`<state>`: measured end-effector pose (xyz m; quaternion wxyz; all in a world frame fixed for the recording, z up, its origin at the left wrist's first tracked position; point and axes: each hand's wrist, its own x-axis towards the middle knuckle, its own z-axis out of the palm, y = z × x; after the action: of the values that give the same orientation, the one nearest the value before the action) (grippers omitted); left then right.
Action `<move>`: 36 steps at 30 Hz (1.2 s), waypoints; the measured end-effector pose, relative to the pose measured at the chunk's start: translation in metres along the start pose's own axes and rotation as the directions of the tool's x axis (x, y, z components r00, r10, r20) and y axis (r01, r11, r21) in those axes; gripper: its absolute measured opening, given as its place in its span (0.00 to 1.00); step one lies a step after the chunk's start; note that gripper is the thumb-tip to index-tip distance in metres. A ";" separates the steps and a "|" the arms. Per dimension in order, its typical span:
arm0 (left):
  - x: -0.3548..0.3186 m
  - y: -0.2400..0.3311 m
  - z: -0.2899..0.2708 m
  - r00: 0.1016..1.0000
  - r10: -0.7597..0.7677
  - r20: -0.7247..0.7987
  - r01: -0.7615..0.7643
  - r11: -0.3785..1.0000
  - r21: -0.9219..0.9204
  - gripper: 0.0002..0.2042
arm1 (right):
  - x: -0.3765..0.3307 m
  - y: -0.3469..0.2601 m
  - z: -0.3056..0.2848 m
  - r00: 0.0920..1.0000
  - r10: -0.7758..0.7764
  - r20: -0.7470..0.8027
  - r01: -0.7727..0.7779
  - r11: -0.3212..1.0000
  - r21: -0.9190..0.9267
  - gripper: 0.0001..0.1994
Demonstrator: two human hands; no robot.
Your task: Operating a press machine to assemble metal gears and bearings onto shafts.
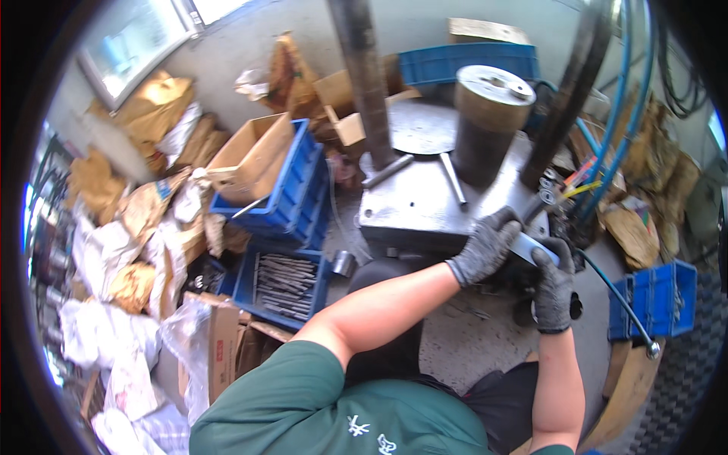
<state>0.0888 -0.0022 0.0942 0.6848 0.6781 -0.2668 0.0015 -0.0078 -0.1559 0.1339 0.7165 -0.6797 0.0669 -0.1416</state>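
Observation:
My left hand (489,246), in a dark grey work glove, has its fingers closed around one end of a smooth, pale silver cylindrical piece (532,249). At the other end my right hand (553,288), gloved alike, grips the same piece. It is held tilted, just off the front right of a steel machine plate (417,216). On that plate lie two loose metal rods, a left rod (388,171) and a right rod (453,179). Behind them stands a thick steel cylinder (491,125) with a bright top.
Two steel columns rise from the plate, a left column (362,83) and a right column (569,95). Left of my arm, a blue crate (322,277) holds several metal rods. Stacked blue crates (303,189) carry a wooden box (254,155). Blue hoses (626,114) and a blue bin (652,299) are at right.

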 end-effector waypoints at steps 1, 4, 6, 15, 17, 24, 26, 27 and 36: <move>-0.002 -0.001 0.001 0.999 -0.028 0.018 0.028 0.999 -0.035 0.09 | -0.001 0.003 -0.002 1.000 -0.019 0.005 0.020 0.999 -0.034 0.13; -0.009 -0.014 0.010 0.998 0.066 -0.009 -0.067 0.996 -0.053 0.10 | -0.006 0.014 0.005 0.999 0.042 -0.002 -0.042 0.998 0.056 0.12; -0.016 -0.013 0.010 0.987 -0.128 0.097 0.138 0.984 -0.108 0.12 | -0.006 0.033 0.004 0.993 0.086 -0.082 -0.078 0.992 0.097 0.13; -0.032 0.002 -0.014 0.926 -0.226 0.303 0.242 0.970 -0.017 0.23 | -0.004 0.042 0.002 0.929 0.369 0.040 -0.357 0.858 0.370 0.15; -0.043 0.022 -0.039 0.962 0.035 0.270 -0.144 0.906 0.397 0.20 | 0.000 0.040 0.002 0.924 0.302 0.234 -0.369 0.866 0.337 0.19; -0.149 0.108 -0.289 0.943 0.078 -0.324 0.161 0.744 0.648 0.22 | 0.001 0.016 -0.013 0.952 0.071 0.297 -0.113 0.985 0.128 0.23; -0.217 0.106 -0.405 0.700 0.304 -0.646 0.348 0.646 0.680 0.20 | 0.007 0.022 -0.025 0.949 0.040 0.312 -0.066 0.995 0.072 0.21; -0.240 0.134 -0.448 0.693 0.283 -0.663 0.630 0.211 0.748 0.16 | 0.001 0.017 -0.028 0.954 0.041 0.299 -0.064 0.996 0.068 0.21; -0.498 0.156 -0.694 0.019 0.254 -0.967 1.000 -0.019 0.015 0.22 | -0.006 0.002 -0.024 0.948 0.105 0.302 -0.038 0.975 -0.220 0.16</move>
<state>-0.1432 0.8343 0.0992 0.0581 0.7965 0.5559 0.2307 -0.0198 -0.1773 0.1293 0.6463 -0.7631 -0.0077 0.0015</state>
